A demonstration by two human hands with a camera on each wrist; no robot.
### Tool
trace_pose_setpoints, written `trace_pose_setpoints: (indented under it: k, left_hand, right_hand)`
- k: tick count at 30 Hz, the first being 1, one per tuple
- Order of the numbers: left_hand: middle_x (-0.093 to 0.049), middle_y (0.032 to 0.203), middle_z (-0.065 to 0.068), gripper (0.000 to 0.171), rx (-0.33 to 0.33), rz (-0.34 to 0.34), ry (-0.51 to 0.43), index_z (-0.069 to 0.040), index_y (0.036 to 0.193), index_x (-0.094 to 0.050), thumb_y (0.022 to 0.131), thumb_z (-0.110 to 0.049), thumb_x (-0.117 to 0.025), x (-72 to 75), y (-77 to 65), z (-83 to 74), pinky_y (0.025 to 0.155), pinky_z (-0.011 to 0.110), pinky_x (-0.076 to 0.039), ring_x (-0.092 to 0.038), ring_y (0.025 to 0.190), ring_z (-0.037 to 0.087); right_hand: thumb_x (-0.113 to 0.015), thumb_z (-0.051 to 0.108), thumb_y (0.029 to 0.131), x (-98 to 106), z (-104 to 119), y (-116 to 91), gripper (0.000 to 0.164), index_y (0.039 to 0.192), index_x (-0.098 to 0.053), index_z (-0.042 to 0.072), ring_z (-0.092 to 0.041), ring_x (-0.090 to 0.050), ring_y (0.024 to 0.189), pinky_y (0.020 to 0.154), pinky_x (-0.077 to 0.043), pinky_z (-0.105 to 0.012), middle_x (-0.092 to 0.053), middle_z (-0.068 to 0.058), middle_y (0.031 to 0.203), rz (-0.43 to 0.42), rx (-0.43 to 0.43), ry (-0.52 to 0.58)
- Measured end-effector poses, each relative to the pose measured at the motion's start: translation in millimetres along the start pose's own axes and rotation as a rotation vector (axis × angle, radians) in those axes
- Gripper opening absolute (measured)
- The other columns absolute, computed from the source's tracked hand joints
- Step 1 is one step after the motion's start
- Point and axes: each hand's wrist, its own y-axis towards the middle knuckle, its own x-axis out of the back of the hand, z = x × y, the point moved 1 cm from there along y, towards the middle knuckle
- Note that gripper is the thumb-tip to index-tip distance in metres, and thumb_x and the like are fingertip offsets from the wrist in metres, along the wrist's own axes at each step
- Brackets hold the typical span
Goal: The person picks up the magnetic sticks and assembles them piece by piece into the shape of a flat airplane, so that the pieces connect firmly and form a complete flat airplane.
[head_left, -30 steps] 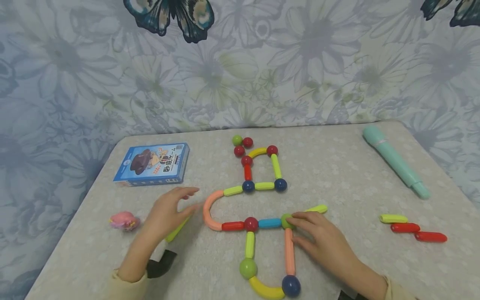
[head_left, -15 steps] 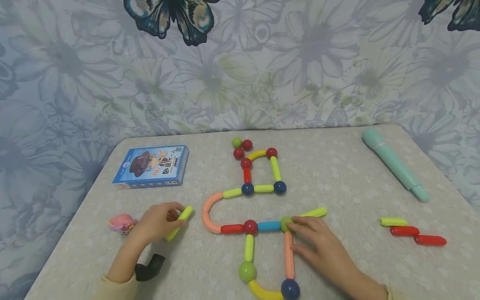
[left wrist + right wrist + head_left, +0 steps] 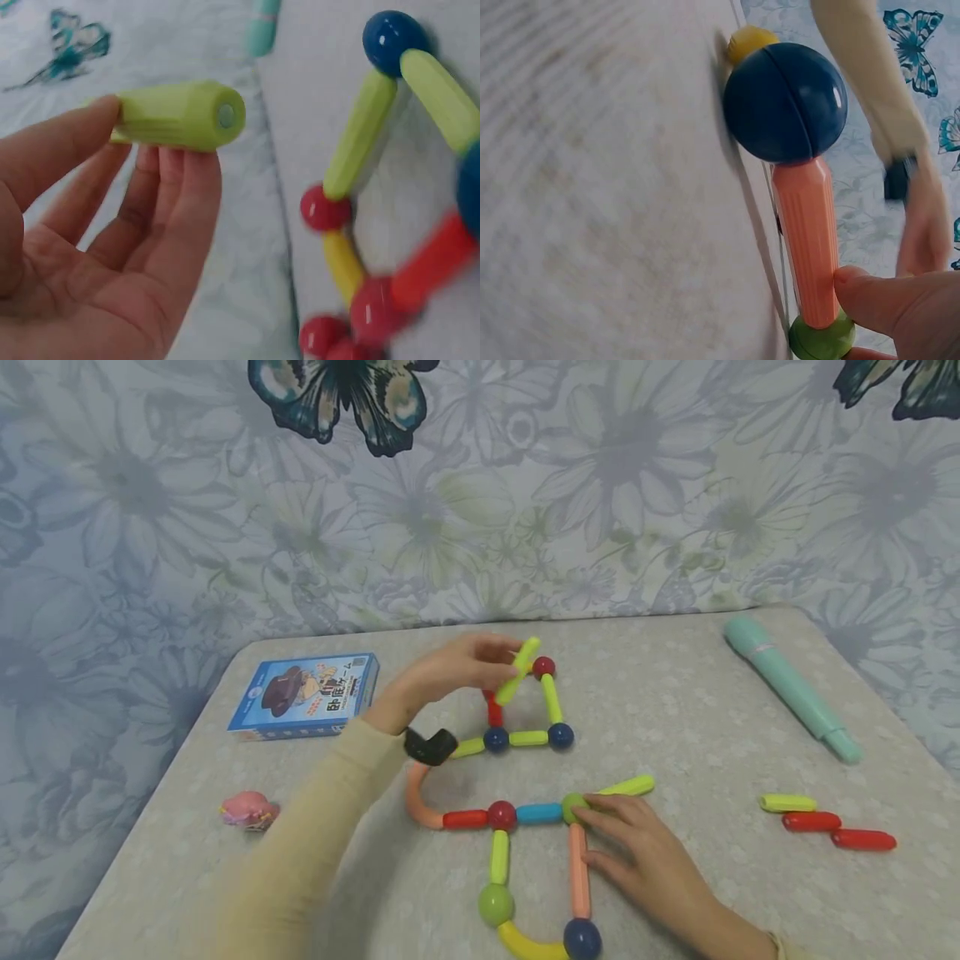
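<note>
My left hand pinches a lime-green magnetic stick between thumb and fingers, above the far part of a figure of sticks and balls. In the left wrist view a round metal magnet shows at the tip of the stick. Beneath it are a red ball, lime sticks and two dark blue balls. My right hand rests its fingertips at the green ball, the thumb against the orange stick. That stick joins a large dark blue ball at its near end.
A blue card box and a pink toy are on the left. To the right lie a mint-green tube, a loose lime stick and two red sticks. A flowered wall covering stands behind the table.
My left hand has picked the lime stick up from beside the pink toy and carried it right and away over the far part of the figure. My right hand has stayed put.
</note>
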Motion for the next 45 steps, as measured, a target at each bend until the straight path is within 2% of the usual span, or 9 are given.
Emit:
trace_pose_setpoints:
  k: [3,5,8,11,23,31,34,40,45]
  left_hand:
    - [-0.056,0.117,0.009,0.044,-0.036,0.087,0.019,-0.005,0.133,-0.05,0.091,-0.011,-0.062,-25.8,41.6,-7.6,0.084,0.033,-0.047,-0.056,0.102,0.02]
    - [-0.057,0.114,0.009,0.042,-0.056,0.157,0.062,-0.003,0.131,-0.052,0.09,-0.01,-0.062,-42.8,62.2,-9.0,0.081,0.029,-0.048,-0.055,0.102,0.018]
    - [-0.059,0.11,0.007,0.04,-0.066,0.247,0.143,-0.003,0.129,-0.055,0.089,-0.007,-0.062,-62.4,81.9,-8.1,0.077,0.027,-0.048,-0.056,0.098,0.017]
    - [-0.062,0.105,0.006,0.038,-0.072,0.298,0.211,-0.002,0.125,-0.058,0.088,-0.005,-0.064,-73.6,92.3,-5.5,0.075,0.026,-0.049,-0.057,0.094,0.016]
    - [-0.064,0.099,0.004,0.032,-0.095,0.385,0.405,-0.001,0.119,-0.063,0.087,-0.005,-0.066,-89.1,101.9,-0.9,0.071,0.022,-0.048,-0.058,0.093,0.015]
    - [-0.065,0.101,0.002,0.031,-0.119,0.342,0.482,-0.003,0.117,-0.065,0.087,-0.009,-0.067,-93.0,103.0,2.6,0.077,0.018,-0.044,-0.057,0.092,0.011]
    - [-0.065,0.099,0.001,0.03,-0.132,0.317,0.502,-0.004,0.116,-0.066,0.087,-0.01,-0.068,-94.7,100.6,5.2,0.077,0.017,-0.043,-0.057,0.09,0.009]
    - [-0.065,0.096,-0.002,0.027,-0.164,0.281,0.526,-0.006,0.112,-0.067,0.086,-0.014,-0.069,-94.8,97.1,16.0,0.076,0.017,-0.043,-0.057,0.087,0.007]
    - [-0.065,0.094,-0.003,0.025,-0.178,0.269,0.507,-0.007,0.11,-0.068,0.087,-0.014,-0.069,-92.2,95.8,24.0,0.076,0.017,-0.044,-0.058,0.086,0.005]
  right_hand:
    - [-0.08,0.021,0.074,-1,0,-1,0.05,0.121,-0.064,0.018,-0.014,-0.047,0.114,0.088,-0.043,-0.04,-0.053,0.006,0.125,-0.005,0.012,-0.001]
    - [-0.08,0.022,0.074,-1,0,-1,0.049,0.12,-0.065,0.019,-0.013,-0.047,0.114,0.087,-0.044,-0.04,-0.053,0.007,0.125,-0.004,0.011,-0.001]
    - [-0.08,0.022,0.074,-1,1,-1,0.049,0.121,-0.065,0.02,-0.012,-0.047,0.114,0.087,-0.044,-0.04,-0.052,0.008,0.126,0.001,0.008,-0.005]
    - [-0.08,0.022,0.074,0,1,-1,0.049,0.12,-0.065,0.02,-0.012,-0.046,0.114,0.088,-0.043,-0.04,-0.052,0.008,0.126,0.003,0.012,-0.007]
    - [-0.08,0.022,0.074,-2,0,1,0.048,0.12,-0.065,0.018,-0.013,-0.047,0.114,0.088,-0.043,-0.04,-0.053,0.007,0.125,-0.011,0.049,-0.012]
    - [-0.08,0.022,0.074,-2,-1,1,0.048,0.12,-0.065,0.018,-0.013,-0.047,0.114,0.088,-0.043,-0.04,-0.053,0.007,0.125,-0.009,0.038,-0.003]
    - [-0.081,0.014,0.073,4,-5,3,0.049,0.119,-0.065,0.015,-0.016,-0.049,0.112,0.086,-0.044,-0.041,-0.054,0.003,0.124,-0.014,0.034,0.029]
    - [-0.079,-0.001,0.071,34,-34,18,0.046,0.114,-0.066,0.009,-0.025,-0.053,0.1,0.073,-0.046,-0.044,-0.06,-0.006,0.111,-0.08,-0.126,-0.012]
    - [-0.077,0.004,0.075,44,-64,25,0.035,0.109,-0.068,0.008,-0.021,-0.054,0.085,0.068,-0.045,-0.039,-0.061,-0.004,0.1,0.001,-0.222,0.013]
